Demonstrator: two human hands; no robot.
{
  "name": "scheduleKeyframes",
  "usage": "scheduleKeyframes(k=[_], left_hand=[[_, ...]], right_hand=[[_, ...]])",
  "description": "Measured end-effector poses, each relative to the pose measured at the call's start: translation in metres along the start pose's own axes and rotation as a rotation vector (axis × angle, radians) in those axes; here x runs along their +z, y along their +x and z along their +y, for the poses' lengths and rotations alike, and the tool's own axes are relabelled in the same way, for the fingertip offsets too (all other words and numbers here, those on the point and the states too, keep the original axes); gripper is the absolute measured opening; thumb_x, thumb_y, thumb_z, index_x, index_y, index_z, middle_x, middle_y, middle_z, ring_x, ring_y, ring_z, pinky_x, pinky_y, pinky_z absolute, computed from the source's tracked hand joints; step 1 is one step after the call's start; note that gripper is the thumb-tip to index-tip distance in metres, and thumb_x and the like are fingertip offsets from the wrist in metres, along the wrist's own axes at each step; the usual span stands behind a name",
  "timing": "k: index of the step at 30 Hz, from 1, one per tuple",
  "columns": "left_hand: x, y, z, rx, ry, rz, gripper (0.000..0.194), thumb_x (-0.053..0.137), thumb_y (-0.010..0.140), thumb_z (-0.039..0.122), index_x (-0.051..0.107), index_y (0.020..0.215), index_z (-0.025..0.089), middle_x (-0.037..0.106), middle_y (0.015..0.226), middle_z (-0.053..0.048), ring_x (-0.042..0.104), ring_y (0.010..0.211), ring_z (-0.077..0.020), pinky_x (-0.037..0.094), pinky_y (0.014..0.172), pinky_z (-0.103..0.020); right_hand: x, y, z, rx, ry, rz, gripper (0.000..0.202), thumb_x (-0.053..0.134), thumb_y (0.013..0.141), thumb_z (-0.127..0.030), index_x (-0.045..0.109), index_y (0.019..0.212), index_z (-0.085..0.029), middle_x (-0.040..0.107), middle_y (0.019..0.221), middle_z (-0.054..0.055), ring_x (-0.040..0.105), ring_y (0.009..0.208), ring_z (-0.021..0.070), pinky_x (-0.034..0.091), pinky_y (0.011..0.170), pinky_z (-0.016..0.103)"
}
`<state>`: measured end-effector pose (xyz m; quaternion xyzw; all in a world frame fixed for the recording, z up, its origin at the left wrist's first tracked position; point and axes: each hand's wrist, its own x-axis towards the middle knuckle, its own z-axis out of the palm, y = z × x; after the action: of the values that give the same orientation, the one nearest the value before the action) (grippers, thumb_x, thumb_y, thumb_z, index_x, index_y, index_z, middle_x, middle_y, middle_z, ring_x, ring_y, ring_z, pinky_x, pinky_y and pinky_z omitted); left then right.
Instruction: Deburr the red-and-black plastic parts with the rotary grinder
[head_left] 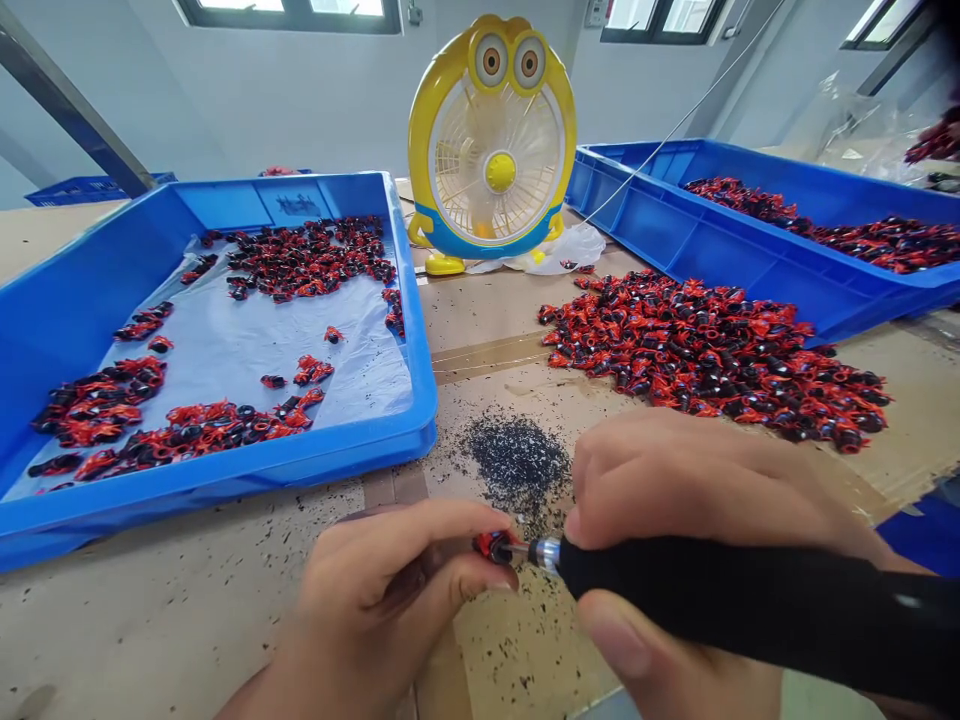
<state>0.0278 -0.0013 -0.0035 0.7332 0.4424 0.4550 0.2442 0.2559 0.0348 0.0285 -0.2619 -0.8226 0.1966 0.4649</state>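
Note:
Between thumb and fingers, my left hand (405,590) pinches a small red and black plastic part (492,545). My right hand (675,490) is wrapped round a black-handled power tool, like an electric screwdriver (720,595), with a silver collar. Its thin metal bit meets the part's open end; how deep it goes I cannot tell. Just beyond my hands lies a heap of black shavings (517,460). A large pile of similar red and black parts (712,350) spreads on the table to the right.
A blue tray (420,400) lined with white sheet holds many parts at left. Another blue tray (750,270) with parts stands at back right. A yellow fan (491,140) stands between them, beside a crumpled plastic bag (574,248). Cardboard (487,310) covers the table.

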Motion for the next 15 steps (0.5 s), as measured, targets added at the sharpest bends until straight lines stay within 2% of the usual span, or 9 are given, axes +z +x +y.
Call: scheduleKeyframes(k=[3, 6, 9, 12, 15], left_hand=[[0.0, -0.001, -0.001, -0.049, -0.049, -0.005, 0.01, 0.088, 0.093, 0.023, 0.086, 0.101, 0.029, 0.088, 0.078, 0.009, 0.081, 0.058, -0.0064, 0.061, 0.063, -0.004], [-0.001, -0.002, -0.001, -0.079, -0.078, 0.0, 0.012, 0.089, 0.093, 0.023, 0.086, 0.1, 0.031, 0.088, 0.079, 0.011, 0.079, 0.058, -0.005, 0.059, 0.06, -0.003], [-0.001, -0.002, -0.001, -0.079, -0.101, -0.005, 0.014, 0.089, 0.093, 0.021, 0.086, 0.099, 0.032, 0.088, 0.079, 0.011, 0.079, 0.059, -0.0047, 0.059, 0.06, -0.002], [0.0, -0.004, -0.004, -0.091, -0.136, -0.02, 0.016, 0.089, 0.093, 0.019, 0.086, 0.103, 0.032, 0.087, 0.078, 0.009, 0.079, 0.058, -0.0061, 0.061, 0.061, -0.004], [0.001, -0.007, -0.007, -0.1, -0.141, -0.026, 0.019, 0.089, 0.093, 0.02, 0.085, 0.105, 0.033, 0.088, 0.083, 0.01, 0.08, 0.061, -0.0057, 0.061, 0.063, -0.004]], right_hand=[[-0.004, -0.005, -0.011, 0.075, -0.011, 0.071, 0.022, 0.067, 0.105, -0.042, 0.065, 0.092, -0.024, 0.071, 0.073, 0.001, 0.072, 0.066, 0.017, 0.06, 0.063, 0.034], [-0.008, -0.008, -0.017, 0.115, 0.029, 0.119, 0.024, 0.067, 0.104, -0.045, 0.067, 0.092, -0.024, 0.071, 0.073, 0.005, 0.075, 0.071, 0.0228, 0.062, 0.065, 0.039], [-0.01, -0.009, -0.013, 0.115, 0.051, 0.174, 0.025, 0.08, 0.094, -0.049, 0.072, 0.09, -0.026, 0.07, 0.076, 0.006, 0.074, 0.073, 0.0258, 0.065, 0.064, 0.042], [-0.01, -0.008, -0.006, 0.038, 0.057, 0.141, 0.035, 0.097, 0.076, -0.052, 0.075, 0.087, -0.028, 0.071, 0.082, 0.007, 0.075, 0.076, 0.0275, 0.064, 0.059, 0.04], [-0.01, -0.008, 0.001, 0.011, 0.05, 0.121, 0.04, 0.1, 0.07, -0.055, 0.076, 0.087, -0.028, 0.073, 0.085, 0.007, 0.075, 0.077, 0.0271, 0.064, 0.057, 0.038]])
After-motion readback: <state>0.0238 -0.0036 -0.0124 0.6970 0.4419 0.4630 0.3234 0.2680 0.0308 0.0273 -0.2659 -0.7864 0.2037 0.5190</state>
